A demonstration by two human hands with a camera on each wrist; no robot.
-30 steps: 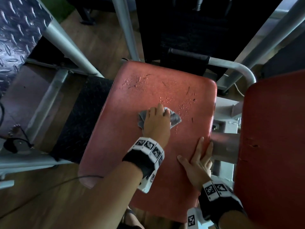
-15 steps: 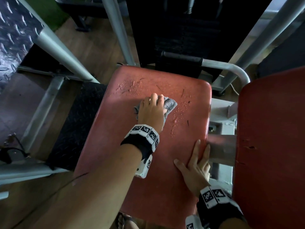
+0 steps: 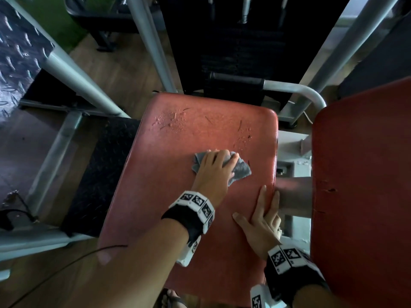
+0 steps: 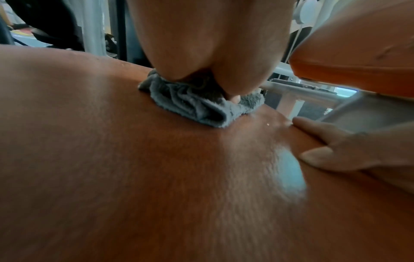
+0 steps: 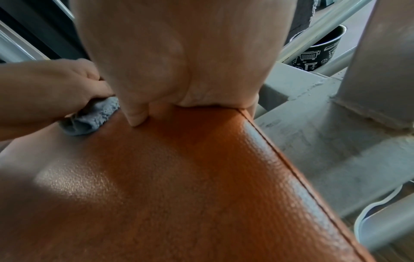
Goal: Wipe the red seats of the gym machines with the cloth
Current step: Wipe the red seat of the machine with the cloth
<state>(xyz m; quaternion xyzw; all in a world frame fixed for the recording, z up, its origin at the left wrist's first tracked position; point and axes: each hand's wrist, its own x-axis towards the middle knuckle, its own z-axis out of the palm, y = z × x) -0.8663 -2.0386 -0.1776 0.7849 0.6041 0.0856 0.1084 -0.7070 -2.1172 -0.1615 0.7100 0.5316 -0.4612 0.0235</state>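
Wooden flooring (image 3: 120, 70) and grey machine frame tubes (image 3: 73, 78) surround the red seat (image 3: 169, 185), whose near edge is cut off by the lower border of the head view. Left of the seat lies a black tread plate (image 3: 97, 174); beyond its far edge stands a dark weight stack (image 3: 240, 47), its detail lost in shadow. Droplets and scuff marks (image 3: 171, 121) dot the far part of the seat. At the seat's middle, the left hand (image 3: 213, 170) presses the grey cloth (image 3: 241, 171) down, fingers curled over the bunched fabric; most of the cloth is hidden beneath the palm, and only the left wrist view shows its crumpled folds (image 4: 197, 104). At the seat's right edge, the right hand (image 3: 261, 221) lies flat, fingers straight, holding nothing. Right of the seat, a second red pad (image 3: 360, 196) is cut off by the frame border. Only the right wrist view shows a dark patterned cup (image 5: 318, 51) behind the tubes; its contents cannot be made out.
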